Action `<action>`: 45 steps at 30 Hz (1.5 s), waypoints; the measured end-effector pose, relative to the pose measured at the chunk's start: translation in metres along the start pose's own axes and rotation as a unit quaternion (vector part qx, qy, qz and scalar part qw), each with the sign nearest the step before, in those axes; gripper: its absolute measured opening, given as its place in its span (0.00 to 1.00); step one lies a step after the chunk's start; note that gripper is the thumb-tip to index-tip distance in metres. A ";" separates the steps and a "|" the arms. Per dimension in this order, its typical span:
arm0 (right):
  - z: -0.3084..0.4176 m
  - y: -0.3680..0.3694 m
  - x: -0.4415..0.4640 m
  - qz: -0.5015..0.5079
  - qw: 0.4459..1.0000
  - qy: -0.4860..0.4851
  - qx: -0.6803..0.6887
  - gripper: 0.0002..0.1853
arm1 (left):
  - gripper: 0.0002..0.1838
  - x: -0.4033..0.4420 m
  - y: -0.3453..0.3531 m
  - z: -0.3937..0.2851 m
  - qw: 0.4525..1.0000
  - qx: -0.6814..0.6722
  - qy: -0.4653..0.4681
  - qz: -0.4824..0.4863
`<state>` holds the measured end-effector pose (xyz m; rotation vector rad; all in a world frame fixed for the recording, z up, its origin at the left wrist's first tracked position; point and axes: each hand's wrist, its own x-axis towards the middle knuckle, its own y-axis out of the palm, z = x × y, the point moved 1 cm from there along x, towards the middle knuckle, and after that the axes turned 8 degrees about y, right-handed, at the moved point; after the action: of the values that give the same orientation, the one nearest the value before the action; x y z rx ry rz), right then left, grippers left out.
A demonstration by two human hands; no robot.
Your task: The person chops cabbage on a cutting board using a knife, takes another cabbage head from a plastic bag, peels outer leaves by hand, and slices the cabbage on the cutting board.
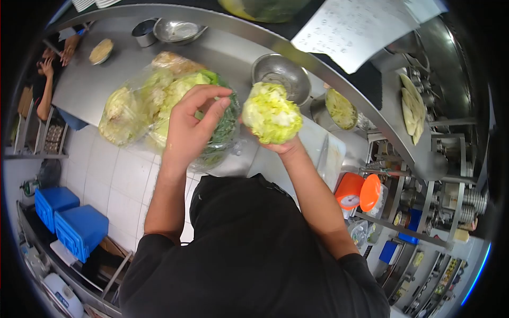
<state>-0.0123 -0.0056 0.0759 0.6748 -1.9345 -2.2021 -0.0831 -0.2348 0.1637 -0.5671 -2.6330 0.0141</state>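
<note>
My left hand (193,124) is above the bagged produce at the centre left, its fingers curved and the thumb tip a little apart from the index fingertip, with nothing visible between them. In my right hand (287,145) is a pale green lettuce head (271,114), held from below and partly hiding the fingers. Clear plastic wraps several lettuce heads (123,116) on the left and dark leafy greens (227,124) beside my left hand. A white cutting board (333,159) lies below and to the right of the held lettuce.
A steel bowl (281,74) stands behind the held lettuce, beside a metal container of shredded greens (341,108). An orange scale (350,192) is at the right. An overhead shelf edge (289,45) crosses the top. Another person's arm (46,90) shows at far left, near blue bins (82,230).
</note>
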 end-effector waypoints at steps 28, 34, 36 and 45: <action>-0.003 -0.070 -0.002 0.038 0.983 -0.036 -0.175 0.32 | 0.08 -0.003 -0.035 0.070 0.980 0.195 -0.027 -0.015; 0.007 -0.048 -0.020 0.040 0.981 -0.060 -0.183 0.38 | 0.11 -0.016 -0.067 0.084 0.891 0.451 -0.018 0.052; 0.006 -0.037 -0.027 0.072 0.981 -0.077 -0.165 0.37 | 0.05 -0.019 -0.066 0.087 0.917 0.399 0.000 0.009; 0.006 -0.028 -0.056 -0.055 0.960 -0.162 -0.222 0.38 | 0.11 -0.012 -0.005 0.046 0.921 0.381 0.066 -0.054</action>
<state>0.0401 0.0260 0.0627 0.3748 -1.4506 -2.8303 -0.0949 -0.2401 0.1182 -0.1374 -2.2623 0.8885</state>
